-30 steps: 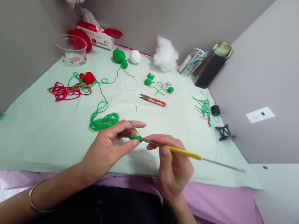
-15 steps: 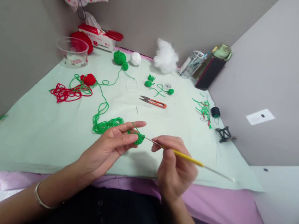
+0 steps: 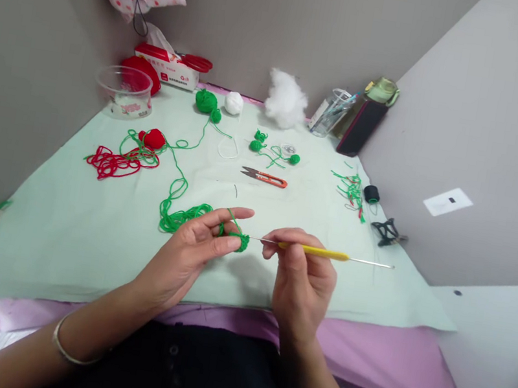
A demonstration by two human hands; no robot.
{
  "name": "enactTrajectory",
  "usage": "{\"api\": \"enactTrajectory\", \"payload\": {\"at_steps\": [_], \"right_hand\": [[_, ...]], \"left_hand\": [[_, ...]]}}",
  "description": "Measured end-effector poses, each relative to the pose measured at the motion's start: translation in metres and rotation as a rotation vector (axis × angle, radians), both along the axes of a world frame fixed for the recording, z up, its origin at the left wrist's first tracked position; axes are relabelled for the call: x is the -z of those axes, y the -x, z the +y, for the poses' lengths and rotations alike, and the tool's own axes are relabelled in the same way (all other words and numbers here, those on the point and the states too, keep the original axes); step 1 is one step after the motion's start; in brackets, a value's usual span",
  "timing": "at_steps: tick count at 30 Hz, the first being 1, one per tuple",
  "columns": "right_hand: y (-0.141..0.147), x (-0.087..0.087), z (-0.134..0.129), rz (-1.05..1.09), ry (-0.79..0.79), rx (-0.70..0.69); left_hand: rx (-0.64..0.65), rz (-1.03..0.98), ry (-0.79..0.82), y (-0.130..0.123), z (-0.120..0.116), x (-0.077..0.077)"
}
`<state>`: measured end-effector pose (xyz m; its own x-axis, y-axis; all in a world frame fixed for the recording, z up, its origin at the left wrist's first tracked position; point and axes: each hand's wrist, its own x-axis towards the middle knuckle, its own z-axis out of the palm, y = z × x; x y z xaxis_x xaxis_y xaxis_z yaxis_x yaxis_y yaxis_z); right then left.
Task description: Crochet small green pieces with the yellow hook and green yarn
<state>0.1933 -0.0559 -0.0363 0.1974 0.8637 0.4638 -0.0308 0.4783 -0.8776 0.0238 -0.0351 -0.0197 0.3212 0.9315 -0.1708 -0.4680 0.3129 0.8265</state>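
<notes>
Between the thumb and fingers of my left hand [image 3: 197, 243] is a small green crochet piece [image 3: 242, 242]. Green yarn runs over the raised index finger, and a loose heap of green yarn [image 3: 181, 216] lies just behind that hand. My right hand [image 3: 303, 273] grips a crochet hook by its yellow handle [image 3: 318, 252], pen-like. The hook's thin metal tip reaches the green piece; its far metal end points right. Beyond my hands lie orange thread snips [image 3: 271, 179], two small green balls [image 3: 256, 146] and a short dark strand [image 3: 236, 191].
Red yarn [image 3: 114, 163], a clear tub [image 3: 129, 108] and a tissue box [image 3: 175, 72] are at the left. White stuffing [image 3: 286, 100], a pen cup [image 3: 331, 114] and a bottle [image 3: 368, 116] stand at the back. Thread scraps [image 3: 352, 189] and a black stand [image 3: 389, 233] lie right.
The hook has swung from a downward slant to nearly level as my right hand turned. The green piece has rotated slightly in my left fingers.
</notes>
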Motion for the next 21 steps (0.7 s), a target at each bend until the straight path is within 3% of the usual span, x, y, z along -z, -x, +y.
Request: {"api": "enactTrajectory", "payload": {"at_steps": [6,14,17,21], "right_hand": [[0.008,0.006,0.003,0.025,0.007,-0.076],[0.009,0.006,0.003,0.044,-0.011,-0.059],[0.011,0.006,0.002,-0.152,-0.077,0.017],[0.011,0.01,0.001,-0.558,-0.351,0.245]], "left_hand": [[0.066,-0.035,-0.036,-0.004,-0.001,0.0],[0.02,0.007,-0.058,-0.004,-0.002,0.005],[-0.042,0.029,-0.062,-0.008,-0.002,0.004],[-0.019,-0.081,0.037,-0.012,0.001,0.003]]}}
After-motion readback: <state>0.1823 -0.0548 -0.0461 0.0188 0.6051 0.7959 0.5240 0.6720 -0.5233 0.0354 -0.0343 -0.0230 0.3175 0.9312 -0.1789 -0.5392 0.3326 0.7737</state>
